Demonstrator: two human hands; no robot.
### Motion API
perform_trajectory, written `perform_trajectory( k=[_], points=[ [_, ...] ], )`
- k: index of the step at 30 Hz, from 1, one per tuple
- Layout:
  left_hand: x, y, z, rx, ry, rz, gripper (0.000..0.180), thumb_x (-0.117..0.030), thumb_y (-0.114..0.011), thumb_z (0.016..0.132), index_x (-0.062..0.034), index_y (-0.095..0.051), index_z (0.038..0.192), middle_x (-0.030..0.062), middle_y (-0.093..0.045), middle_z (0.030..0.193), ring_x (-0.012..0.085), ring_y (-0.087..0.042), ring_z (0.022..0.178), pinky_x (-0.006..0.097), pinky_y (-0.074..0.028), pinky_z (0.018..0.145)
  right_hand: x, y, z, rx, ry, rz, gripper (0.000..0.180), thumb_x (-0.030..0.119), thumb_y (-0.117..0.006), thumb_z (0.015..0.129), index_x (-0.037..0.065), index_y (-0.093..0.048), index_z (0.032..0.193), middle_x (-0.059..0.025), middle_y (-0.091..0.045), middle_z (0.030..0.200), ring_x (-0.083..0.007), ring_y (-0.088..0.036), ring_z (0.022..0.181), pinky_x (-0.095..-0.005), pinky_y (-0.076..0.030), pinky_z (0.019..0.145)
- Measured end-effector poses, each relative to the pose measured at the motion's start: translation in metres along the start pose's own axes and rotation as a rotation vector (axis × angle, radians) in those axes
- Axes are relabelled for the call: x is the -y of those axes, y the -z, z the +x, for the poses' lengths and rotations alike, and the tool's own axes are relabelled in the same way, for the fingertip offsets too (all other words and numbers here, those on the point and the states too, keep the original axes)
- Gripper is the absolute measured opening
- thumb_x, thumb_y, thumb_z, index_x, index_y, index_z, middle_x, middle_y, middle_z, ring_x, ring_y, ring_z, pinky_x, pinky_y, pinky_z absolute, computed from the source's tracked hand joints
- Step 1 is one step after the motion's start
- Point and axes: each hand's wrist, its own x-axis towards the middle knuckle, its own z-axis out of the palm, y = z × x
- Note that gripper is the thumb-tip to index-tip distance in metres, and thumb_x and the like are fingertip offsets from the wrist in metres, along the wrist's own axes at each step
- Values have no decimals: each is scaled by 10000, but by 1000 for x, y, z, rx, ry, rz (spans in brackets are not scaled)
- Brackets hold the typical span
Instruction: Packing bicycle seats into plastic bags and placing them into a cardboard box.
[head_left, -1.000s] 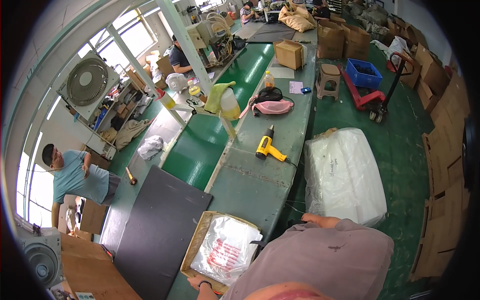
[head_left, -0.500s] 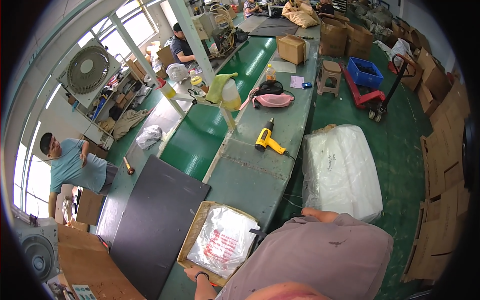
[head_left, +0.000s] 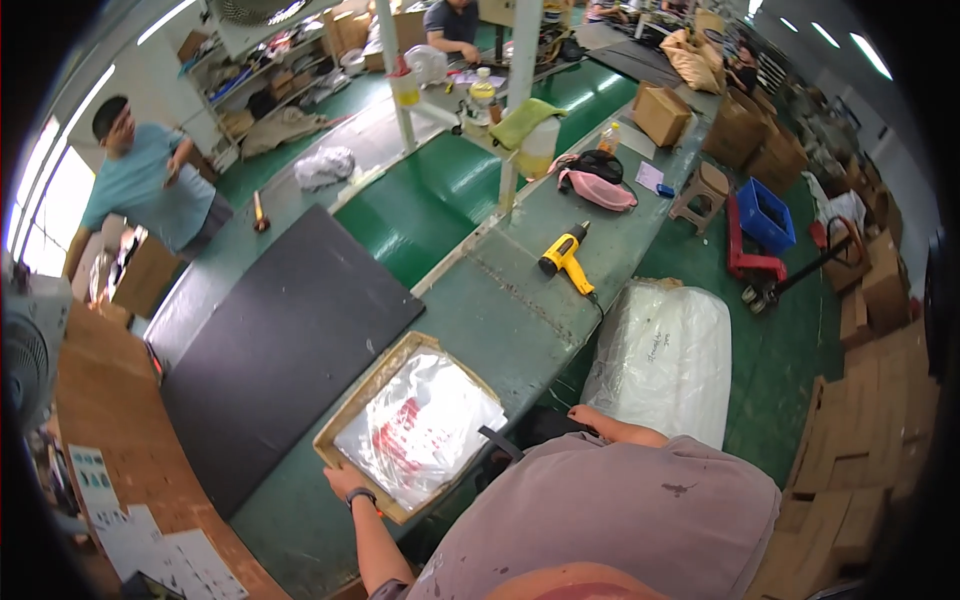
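Note:
A shallow cardboard box point(head_left: 352, 408) rests on the green table beside my body, holding a shiny clear plastic bag point(head_left: 425, 425) with red print over white contents. My left hand point(head_left: 345, 481), with a dark band on the wrist, grips the box's near left corner; its fingertips are partly hidden. My right hand point(head_left: 587, 416) is low at my right side, past the table edge, next to a large white bundle point(head_left: 660, 360) wrapped in clear plastic. Its fingers are too small and partly hidden to read. A dark strap point(head_left: 500, 442) juts from my body over the box's right side.
A black mat point(head_left: 290, 345) covers the table left of the box. Farther along lie a yellow heat gun point(head_left: 567, 258), a pink and black bag point(head_left: 597, 183) and a bottle point(head_left: 609, 138). A person in teal point(head_left: 155, 190) stands across. Cartons point(head_left: 850, 440) are stacked at right.
The view has tilted and shifted, so the scene sits differently. More of my left forearm shows, and my right hand is now visible beside the bundle. The box stays in place by the mat.

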Motion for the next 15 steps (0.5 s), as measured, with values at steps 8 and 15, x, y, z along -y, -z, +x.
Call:
perform_trajectory(
  k=[8, 15],
  points=[
    [-9, 2, -6, -74, 89, -141, 582, -338, -687, 1007, -36, -530, 1479, 256, -678, 1404, 484, -668, 1243, 550, -529, 1039, -13, 25, 18, 72, -26, -60, 483, 484, -703, 941, 99, -826, 1205, -202, -803, 1174, -404, -768, 1104, -494, -606, 960],
    [-49, -12, -13, -412, -485, 153, 909, -360, -806, 955, 0, -365, 1664, 239, -405, 1704, 431, -385, 1577, 530, -321, 1293, 49, 59, 46, 167, 111, -112, 466, 461, -705, 871, 60, -843, 1065, -215, -809, 1042, -414, -785, 971, -520, -620, 883]
  ],
)
